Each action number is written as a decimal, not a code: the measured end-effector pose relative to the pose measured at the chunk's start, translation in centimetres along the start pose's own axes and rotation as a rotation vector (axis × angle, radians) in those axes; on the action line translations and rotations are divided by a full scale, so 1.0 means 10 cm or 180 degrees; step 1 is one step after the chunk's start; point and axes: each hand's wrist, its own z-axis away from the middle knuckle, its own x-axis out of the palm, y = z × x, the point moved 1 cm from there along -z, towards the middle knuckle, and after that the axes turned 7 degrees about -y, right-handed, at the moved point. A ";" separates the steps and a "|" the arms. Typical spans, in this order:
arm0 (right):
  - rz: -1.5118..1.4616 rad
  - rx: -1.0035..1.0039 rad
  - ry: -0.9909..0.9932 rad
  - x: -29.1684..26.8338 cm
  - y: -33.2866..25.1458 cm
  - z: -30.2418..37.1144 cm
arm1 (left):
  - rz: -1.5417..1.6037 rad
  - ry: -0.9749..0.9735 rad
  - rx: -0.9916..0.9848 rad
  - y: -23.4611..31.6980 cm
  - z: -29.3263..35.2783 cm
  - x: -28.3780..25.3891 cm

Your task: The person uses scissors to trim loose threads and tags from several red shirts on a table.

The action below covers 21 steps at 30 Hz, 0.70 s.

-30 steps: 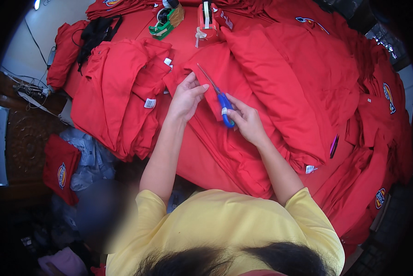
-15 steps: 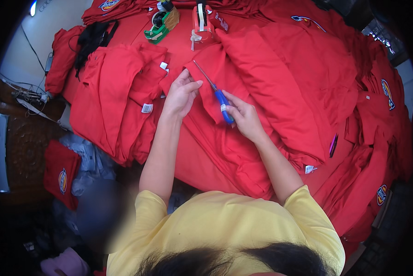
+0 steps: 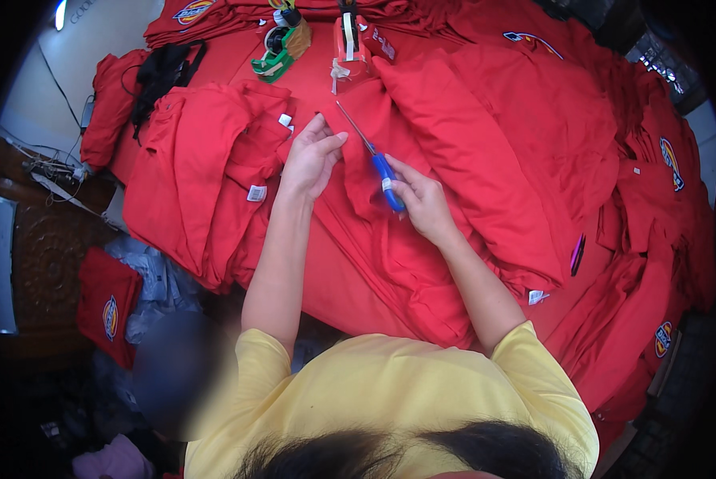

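Observation:
My right hand (image 3: 423,201) grips the blue handle of a screwdriver (image 3: 388,184). Its long thin metal shaft points away and to the left, above a red garment (image 3: 370,120). At that garment's left edge is my left hand (image 3: 312,160), palm partly turned up. Its fingers are slightly bent and the thumb stands apart from them; the fingertips are close to the cloth's edge. Just left of this hand lies a heap of red garments (image 3: 190,160) with a small white label (image 3: 257,193) on it.
A green tape dispenser (image 3: 273,64) and a red tape dispenser (image 3: 348,52) stand at the far side. More red garments (image 3: 526,160) spread over the right. A pink-and-black pen (image 3: 577,254) lies there. A black bag (image 3: 162,76) rests at the far left.
The left fingers have shifted slightly left, and the red cloth by their tips has moved a little. The right hand and screwdriver stay nearly in place.

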 end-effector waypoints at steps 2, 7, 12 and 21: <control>-0.0318 0.0205 -0.0059 0.01 0.02 0.00 | 0.0351 0.0257 -0.0029 -0.06 -0.09 -0.11; -0.0264 0.0043 0.0044 0.04 0.04 0.04 | 0.0490 0.0386 0.0133 0.00 -0.18 -0.18; 0.0256 -0.0585 0.0440 0.06 0.12 0.02 | 0.0329 0.0311 0.0129 0.06 -0.15 -0.07; 0.1080 -0.0753 0.0445 0.07 -0.03 0.01 | 0.0248 0.0304 0.0165 -0.01 -0.07 0.08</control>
